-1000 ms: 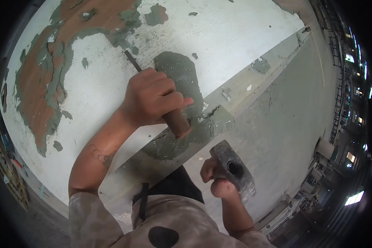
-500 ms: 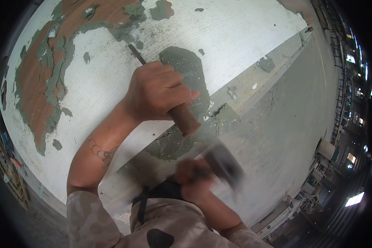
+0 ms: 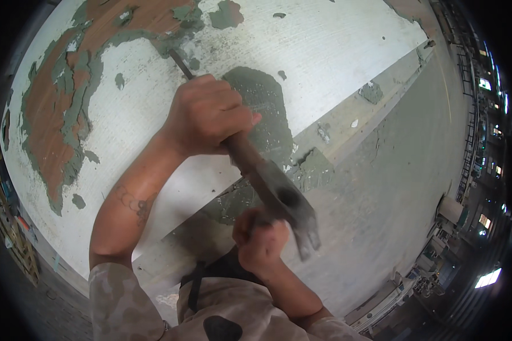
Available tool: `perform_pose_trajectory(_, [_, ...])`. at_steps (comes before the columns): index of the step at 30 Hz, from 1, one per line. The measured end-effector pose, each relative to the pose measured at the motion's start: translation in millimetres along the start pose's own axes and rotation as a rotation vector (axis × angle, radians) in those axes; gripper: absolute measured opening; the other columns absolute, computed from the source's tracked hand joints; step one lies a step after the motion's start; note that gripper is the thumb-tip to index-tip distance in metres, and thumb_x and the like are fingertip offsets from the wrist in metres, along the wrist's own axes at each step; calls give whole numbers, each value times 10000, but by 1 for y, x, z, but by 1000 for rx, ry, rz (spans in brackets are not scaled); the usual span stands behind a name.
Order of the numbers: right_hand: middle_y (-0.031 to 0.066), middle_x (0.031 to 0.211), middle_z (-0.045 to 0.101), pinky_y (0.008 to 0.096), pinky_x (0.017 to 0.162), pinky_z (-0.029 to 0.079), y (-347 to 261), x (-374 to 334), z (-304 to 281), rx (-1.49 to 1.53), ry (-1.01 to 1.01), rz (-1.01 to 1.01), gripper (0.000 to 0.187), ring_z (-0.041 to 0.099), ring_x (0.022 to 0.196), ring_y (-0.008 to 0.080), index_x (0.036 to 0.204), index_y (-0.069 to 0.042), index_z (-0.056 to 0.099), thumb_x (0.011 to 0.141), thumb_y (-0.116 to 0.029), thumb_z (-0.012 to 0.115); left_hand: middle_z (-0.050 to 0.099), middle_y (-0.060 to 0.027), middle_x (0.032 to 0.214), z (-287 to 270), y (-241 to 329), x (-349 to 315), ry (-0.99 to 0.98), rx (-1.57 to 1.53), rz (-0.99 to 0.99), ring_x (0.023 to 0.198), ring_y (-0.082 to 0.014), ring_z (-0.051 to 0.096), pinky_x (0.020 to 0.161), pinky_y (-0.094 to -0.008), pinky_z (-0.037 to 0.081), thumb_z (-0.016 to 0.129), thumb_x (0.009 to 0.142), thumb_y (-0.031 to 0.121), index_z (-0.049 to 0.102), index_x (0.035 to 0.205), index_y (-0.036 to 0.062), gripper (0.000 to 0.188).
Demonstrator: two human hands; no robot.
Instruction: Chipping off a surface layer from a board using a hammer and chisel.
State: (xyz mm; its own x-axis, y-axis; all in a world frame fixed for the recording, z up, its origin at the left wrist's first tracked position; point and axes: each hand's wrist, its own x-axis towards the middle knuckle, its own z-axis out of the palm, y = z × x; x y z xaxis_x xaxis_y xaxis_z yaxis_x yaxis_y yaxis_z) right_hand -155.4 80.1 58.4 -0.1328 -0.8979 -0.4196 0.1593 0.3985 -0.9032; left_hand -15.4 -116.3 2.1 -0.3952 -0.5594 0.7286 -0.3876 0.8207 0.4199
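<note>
My left hand [image 3: 207, 113] is closed around a chisel [image 3: 243, 154] with a brown handle. The chisel's narrow metal blade points up and left, its tip at the rim of a grey-green crust [image 3: 164, 43] on a white, finely ridged panel [image 3: 148, 108]. Below it, my right hand [image 3: 261, 241] grips a claw hammer [image 3: 287, 196]. The hammer's face is against the butt of the chisel handle, and its claw points down and right. The hammer's handle is mostly hidden in my fist.
A reddish-brown area [image 3: 48, 128] edged with flaking crust spreads over the panel's left and top. A large grey-green patch [image 3: 261, 102] lies beside my left hand. Along the panel's slanted edge runs a grey floor [image 3: 392, 187]. Machinery [image 3: 438, 250] stands far right, wooden pallets [image 3: 17, 244] far left.
The hammer has swung up and left from beside my waist onto the chisel's butt. My left hand and the chisel have shifted slightly up and left.
</note>
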Motion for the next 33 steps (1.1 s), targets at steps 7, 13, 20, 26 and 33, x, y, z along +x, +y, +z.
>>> perform_pose_trajectory(7, [17,639,411,302,406,299,-18,-6,-39,124,-75,-58,743,370,457,128,896,-98,436,860,-830,561,441,-7,587,-1,31,-3,-89,-88,-9,513,-215,474,488,-345,334,831,667,87,463,602,131,376])
perform_pose_trajectory(13, [16,631,408,293,400,293,-22,-4,-48,4,-90,-70,739,359,441,121,891,-93,438,883,-829,514,419,2,585,10,29,2,-1,-32,-21,500,-192,450,478,-329,323,811,712,104,456,609,131,370])
perform_pose_trajectory(20, [21,614,429,280,410,304,-22,-6,-59,62,-268,-10,780,377,456,114,859,-75,468,891,-854,457,398,-1,568,13,23,9,97,12,-43,485,-188,440,453,-332,306,803,734,125,475,614,140,350])
perform_pose_trajectory(26, [17,603,424,280,419,325,-21,-6,-60,27,-256,-34,766,393,471,116,851,-72,480,897,-837,478,408,-4,571,19,19,9,88,44,-30,480,-195,438,451,-336,301,803,712,111,453,619,130,362])
perform_pose_trajectory(33, [14,610,413,287,414,332,-10,2,-55,123,-235,-226,715,397,472,121,920,-67,479,934,-782,474,431,-3,575,18,19,11,91,40,-36,484,-201,454,453,-335,313,805,704,108,446,618,132,370])
